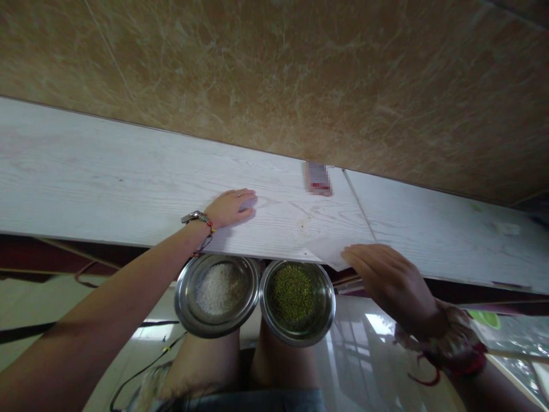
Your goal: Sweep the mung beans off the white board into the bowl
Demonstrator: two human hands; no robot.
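Note:
My left hand (230, 209) lies on the white wood-grain tabletop (128, 183), fingers stretched out, palm down and thumb a little apart; nothing shows in it. At the table's front edge, my right hand (392, 283) has its fingers pressed together on a thin white tissue (328, 250), which spreads left over the edge. A steel bowl (182, 303) with white rice (218, 289) sits at my lap. Beside it, to the right, another steel bowl (323, 326) contains green mung beans (293, 292). Small dark specks dot the tabletop left of my right hand.
A phone-like object (318, 178), blurred out, lies by the brown marbled wall (257, 74). A seam crosses the table to its right. Below are a tiled floor (360, 360), a dark cable (128, 372) and a green item (486, 318) at the right.

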